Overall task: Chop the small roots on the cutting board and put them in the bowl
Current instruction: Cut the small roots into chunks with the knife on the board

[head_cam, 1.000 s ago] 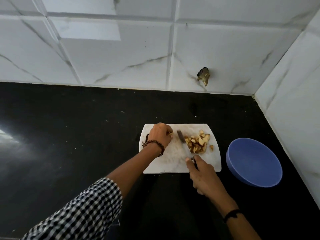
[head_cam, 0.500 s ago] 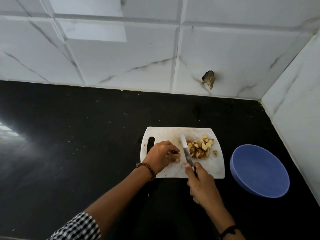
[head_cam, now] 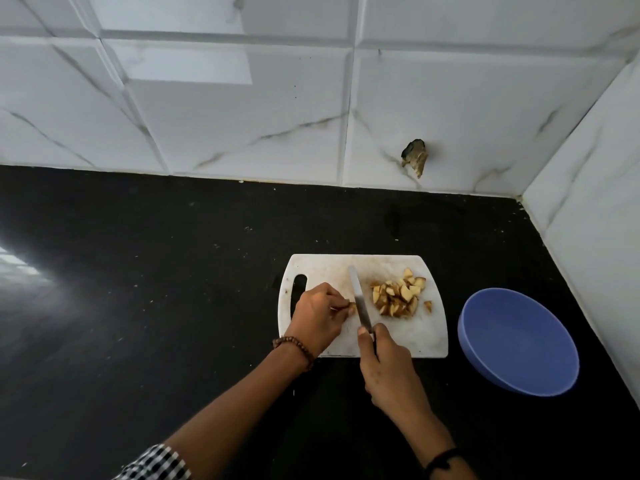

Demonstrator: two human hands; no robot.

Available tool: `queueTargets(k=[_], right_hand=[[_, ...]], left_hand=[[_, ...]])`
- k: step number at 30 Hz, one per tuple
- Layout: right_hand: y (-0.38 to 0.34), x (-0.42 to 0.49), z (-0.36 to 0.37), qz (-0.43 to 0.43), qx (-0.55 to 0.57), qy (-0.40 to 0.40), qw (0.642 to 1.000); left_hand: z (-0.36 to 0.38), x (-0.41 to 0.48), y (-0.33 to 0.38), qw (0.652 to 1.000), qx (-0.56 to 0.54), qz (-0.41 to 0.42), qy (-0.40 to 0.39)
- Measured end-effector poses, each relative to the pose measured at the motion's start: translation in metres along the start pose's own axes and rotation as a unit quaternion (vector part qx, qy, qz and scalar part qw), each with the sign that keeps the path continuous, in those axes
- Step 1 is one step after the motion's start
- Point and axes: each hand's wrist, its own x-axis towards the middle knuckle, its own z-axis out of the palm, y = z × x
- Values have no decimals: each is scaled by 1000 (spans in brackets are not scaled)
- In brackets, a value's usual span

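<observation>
On the left half of the board (head_cam: 408, 336), my left hand (head_cam: 318, 315) pinches a root (head_cam: 352, 308) just beside the knife (head_cam: 358, 299) that my right hand (head_cam: 388, 368) grips; the root is so small that the blade could slip and cut me

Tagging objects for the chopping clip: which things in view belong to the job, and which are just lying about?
In the job:
left hand, pinching a root piece
right hand, holding the knife
chopped pieces
cutting board
blue bowl, no pieces in it

Just about:
brownish lump on the wall tile
black counter
</observation>
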Motion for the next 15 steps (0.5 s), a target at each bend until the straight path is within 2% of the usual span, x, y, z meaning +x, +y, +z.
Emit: queueTargets(k=[4,15], right_hand=[[-5,2,-3,-10,-26,8,1000],[-8,3,6,-19,-125,8,992]], left_hand=[[4,-2,3,1000,16,4,19],[6,-2,2,999,38,3,-2]])
